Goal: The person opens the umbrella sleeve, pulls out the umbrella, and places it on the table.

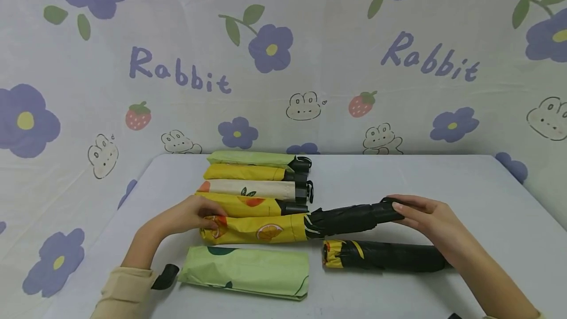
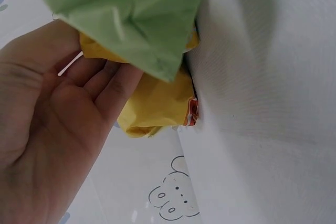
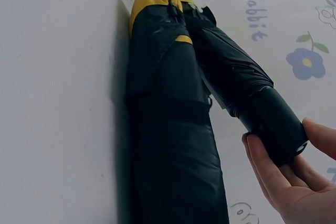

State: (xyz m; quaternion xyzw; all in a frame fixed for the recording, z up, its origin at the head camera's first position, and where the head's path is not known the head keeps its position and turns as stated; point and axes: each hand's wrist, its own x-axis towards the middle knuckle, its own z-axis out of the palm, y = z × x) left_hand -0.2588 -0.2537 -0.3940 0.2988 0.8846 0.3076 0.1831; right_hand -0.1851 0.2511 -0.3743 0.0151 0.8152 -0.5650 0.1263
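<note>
A black folded umbrella (image 1: 345,220) with a black handle (image 3: 273,124) lies partly inside a yellow sleeve (image 1: 288,228) printed with orange slices. My left hand (image 1: 199,213) pinches the sleeve's left end between thumb and fingers. At the other end, my right hand (image 1: 425,215) grips the tip of the handle, which is tilted slightly up off the table. In the left wrist view, a green sleeve's corner (image 2: 131,19) hides my left fingertips. A second black umbrella (image 3: 173,129) with a yellow end lies below my right hand.
Behind the held sleeve, several sleeved umbrellas lie in a row: yellow (image 1: 248,206), cream (image 1: 266,190), yellow (image 1: 243,172) and green (image 1: 252,158). A flat light-green sleeve (image 1: 248,272) lies in front on the white table (image 1: 398,299). A patterned cloth (image 1: 328,23) hangs behind.
</note>
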